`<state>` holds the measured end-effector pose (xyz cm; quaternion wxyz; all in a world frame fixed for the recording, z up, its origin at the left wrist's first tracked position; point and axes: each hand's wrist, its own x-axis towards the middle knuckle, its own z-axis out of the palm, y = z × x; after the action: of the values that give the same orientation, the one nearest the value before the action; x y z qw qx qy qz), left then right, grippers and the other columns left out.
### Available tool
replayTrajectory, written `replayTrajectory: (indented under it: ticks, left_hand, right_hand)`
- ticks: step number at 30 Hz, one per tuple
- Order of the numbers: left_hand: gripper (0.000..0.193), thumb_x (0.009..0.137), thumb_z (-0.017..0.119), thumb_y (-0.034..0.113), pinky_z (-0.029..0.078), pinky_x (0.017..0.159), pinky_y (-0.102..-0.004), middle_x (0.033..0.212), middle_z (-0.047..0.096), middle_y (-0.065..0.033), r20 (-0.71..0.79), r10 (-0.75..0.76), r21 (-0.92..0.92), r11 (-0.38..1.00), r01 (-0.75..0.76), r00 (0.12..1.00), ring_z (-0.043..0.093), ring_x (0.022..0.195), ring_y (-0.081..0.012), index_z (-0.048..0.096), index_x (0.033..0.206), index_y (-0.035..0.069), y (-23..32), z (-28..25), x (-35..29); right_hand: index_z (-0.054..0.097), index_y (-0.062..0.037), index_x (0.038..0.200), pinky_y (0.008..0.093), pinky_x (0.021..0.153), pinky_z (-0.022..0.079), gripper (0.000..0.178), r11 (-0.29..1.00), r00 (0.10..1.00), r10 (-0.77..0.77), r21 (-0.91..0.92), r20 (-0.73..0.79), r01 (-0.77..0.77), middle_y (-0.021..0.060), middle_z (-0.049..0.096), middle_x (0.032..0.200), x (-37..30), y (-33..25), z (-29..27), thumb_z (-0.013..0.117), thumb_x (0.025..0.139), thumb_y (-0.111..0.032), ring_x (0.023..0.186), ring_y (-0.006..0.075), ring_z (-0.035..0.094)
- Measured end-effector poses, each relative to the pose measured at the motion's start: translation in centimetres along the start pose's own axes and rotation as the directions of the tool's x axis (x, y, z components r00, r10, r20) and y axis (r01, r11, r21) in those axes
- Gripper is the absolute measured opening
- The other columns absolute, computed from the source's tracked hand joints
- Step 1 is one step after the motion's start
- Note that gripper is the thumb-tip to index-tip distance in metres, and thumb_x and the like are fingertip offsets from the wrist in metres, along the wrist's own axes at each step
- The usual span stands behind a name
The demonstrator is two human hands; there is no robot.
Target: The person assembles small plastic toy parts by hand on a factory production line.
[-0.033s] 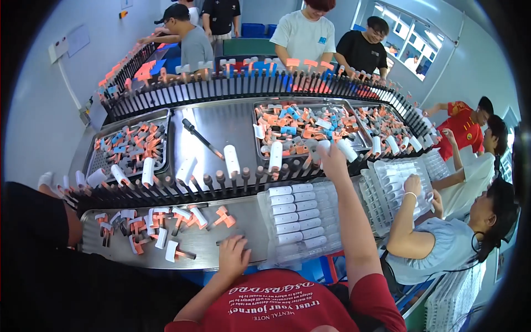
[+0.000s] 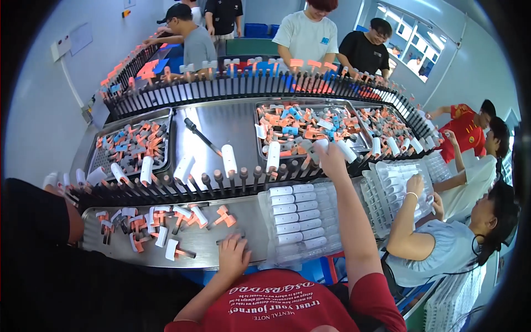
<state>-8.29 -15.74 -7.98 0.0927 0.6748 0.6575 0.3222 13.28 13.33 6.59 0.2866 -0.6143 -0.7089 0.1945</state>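
Observation:
My right hand (image 2: 333, 161) reaches to the near row of black pegs (image 2: 243, 180). Its fingers are closed on a white curved cover (image 2: 321, 145), part of which they hide. My left hand (image 2: 234, 257) is low over the metal bench (image 2: 207, 249), fingers bent over a thin dark piece they mostly hide. To its left lie several orange T-shaped pieces (image 2: 223, 216), many capped with white covers. Between my arms sits a clear plastic tray (image 2: 326, 207) with white covers (image 2: 289, 217) in two columns. Other white covers (image 2: 229, 159) stand on the peg row.
Behind the near pegs are metal trays (image 2: 170, 133) heaped with orange, grey and blue pieces (image 2: 301, 130). A black rod (image 2: 202, 136) lies between them. A far peg row (image 2: 221, 86) curves behind. A co-worker (image 2: 437, 238) handles plastic trays (image 2: 387, 182) at right; a dark sleeve (image 2: 38, 216) is at left.
The near pegs and their white covers have shifted slightly left. My right hand has moved a little left with the white cover; my left hand stays in place.

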Motion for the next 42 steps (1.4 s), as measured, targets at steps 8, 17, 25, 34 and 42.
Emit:
replayTrajectory:
  ticks: [8,17,25,34,42]
  left_hand:
    - [0.06,0.075,0.063,0.035,0.023,0.098,-0.0599,0.135,0.032,-0.0219,0.091,-0.177,0.335,0.932,0.137,0.98,0.027,0.126,-0.0427,0.044,0.127,0.011,-2.3,1.6,-2.0]
    - [0.047,0.077,0.061,0.024,0.027,0.098,-0.053,0.132,0.037,-0.0198,-0.077,-0.186,0.347,0.916,0.201,0.98,0.033,0.123,-0.0398,0.049,0.118,0.006,-1.7,0.7,-1.7]
    - [0.024,0.074,0.058,0.013,0.04,0.076,-0.0403,0.097,0.055,-0.0083,-0.011,-0.099,0.33,0.939,0.097,0.995,0.05,0.093,-0.0282,0.059,0.097,0.007,-3.0,1.7,-0.5]
    - [0.009,0.075,0.06,0.014,0.043,0.069,-0.0415,0.084,0.059,-0.0092,-0.046,-0.143,0.202,0.968,0.15,0.989,0.054,0.081,-0.0301,0.061,0.083,0.008,-3.7,2.1,1.8]
    - [0.011,0.084,0.051,0.01,0.044,0.06,-0.0414,0.076,0.056,-0.0221,-0.05,-0.358,-0.289,0.899,0.33,0.932,0.057,0.071,-0.0387,0.052,0.089,0.0,1.9,1.9,4.0]
  right_hand:
    - [0.059,0.0018,0.093,0.041,0.072,0.05,0.045,0.811,0.871,-0.294,-0.38,0.393,0.445,0.0178,0.064,0.086,1.5,-6.4,3.3,0.056,0.08,-0.041,0.083,0.0311,0.064]
    - [0.049,-0.0048,0.115,0.0408,0.074,0.049,0.049,0.792,0.793,-0.603,-0.054,0.082,0.608,0.0162,0.058,0.102,-1.8,-7.0,7.9,0.065,0.077,-0.03,0.091,0.0328,0.059]
    - [0.041,-0.0046,0.126,0.0376,0.082,0.046,0.055,0.809,0.738,-0.584,0.312,0.339,0.497,0.0182,0.047,0.123,-7.2,-3.7,2.5,0.063,0.081,-0.027,0.097,0.0302,0.057]
    - [0.057,-0.01,0.107,0.0431,0.082,0.045,0.04,0.84,0.729,-0.272,-0.216,0.628,0.498,0.0106,0.057,0.107,-16.4,10.6,-0.8,0.061,0.067,-0.012,0.101,0.0318,0.053]
    - [0.05,-0.0107,0.117,0.0558,0.088,0.036,0.049,0.787,0.766,-0.366,-0.263,0.528,0.558,0.0095,0.05,0.114,-17.9,12.4,0.7,0.061,0.07,-0.014,0.106,0.0284,0.05]
